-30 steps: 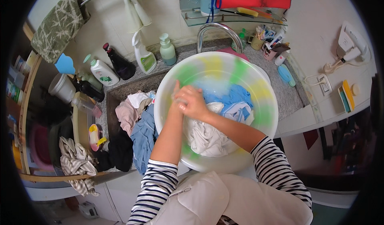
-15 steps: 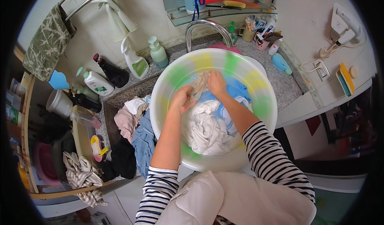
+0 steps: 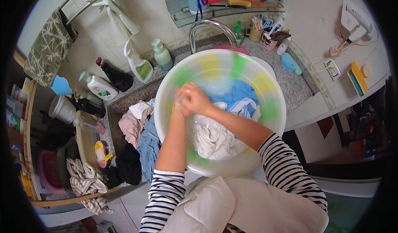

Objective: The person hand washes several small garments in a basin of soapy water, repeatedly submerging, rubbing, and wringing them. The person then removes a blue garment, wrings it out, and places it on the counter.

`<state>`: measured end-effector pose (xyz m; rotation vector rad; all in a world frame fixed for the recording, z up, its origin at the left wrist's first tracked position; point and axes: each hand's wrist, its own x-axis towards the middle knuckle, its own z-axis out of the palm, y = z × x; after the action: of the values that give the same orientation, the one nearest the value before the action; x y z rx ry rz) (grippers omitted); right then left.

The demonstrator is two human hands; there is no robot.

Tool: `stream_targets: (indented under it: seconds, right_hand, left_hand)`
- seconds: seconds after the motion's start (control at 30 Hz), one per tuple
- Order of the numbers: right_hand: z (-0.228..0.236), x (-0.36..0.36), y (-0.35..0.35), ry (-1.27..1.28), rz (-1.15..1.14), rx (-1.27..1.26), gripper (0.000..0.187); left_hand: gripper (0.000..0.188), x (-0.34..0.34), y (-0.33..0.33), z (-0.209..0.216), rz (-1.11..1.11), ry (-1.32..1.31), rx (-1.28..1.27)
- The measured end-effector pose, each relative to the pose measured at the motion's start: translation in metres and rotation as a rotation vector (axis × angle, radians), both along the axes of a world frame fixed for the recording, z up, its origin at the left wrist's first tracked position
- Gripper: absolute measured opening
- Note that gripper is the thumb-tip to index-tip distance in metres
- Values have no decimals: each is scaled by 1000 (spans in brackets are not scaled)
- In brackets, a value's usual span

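Over the left part of a large white basin (image 3: 271, 100) with green and yellow patches, my two hands are pressed together. My right hand (image 3: 195, 99) is closed and laps over my left hand (image 3: 180, 105), which is closed too. Whatever they hold is hidden; the beige cloth from the earlier frame no longer shows. Just right of the hands, a wet, crumpled white garment (image 3: 213, 137) lies in the basin. A light blue garment (image 3: 240, 94) sits behind it, in cloudy water (image 3: 213, 86).
Pink, denim and black clothes (image 3: 148, 150) are heaped in the stone sink at left. A curved faucet (image 3: 211, 24) stands behind the basin. Several bottles (image 3: 161, 55) line the back left, and a hair dryer (image 3: 354, 24) hangs on the right wall.
My right hand has moved left and toward me, onto my left hand. The beige cloth stretched between them has gone out of sight. The blue garment is more exposed.
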<state>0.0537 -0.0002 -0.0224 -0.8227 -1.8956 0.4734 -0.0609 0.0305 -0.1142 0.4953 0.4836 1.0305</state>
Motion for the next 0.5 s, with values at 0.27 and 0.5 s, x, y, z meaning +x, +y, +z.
stream_targets:
  seconds: [0.27,0.5]
  right_hand:
    - [16,14,-7,-184,-132,157,13]
    - [-47,80,48,-293,-556,-117,14]
  left_hand:
    - [35,24,-19,47,152,47,-96]
    - [45,27,-31,95,67,517,-235]
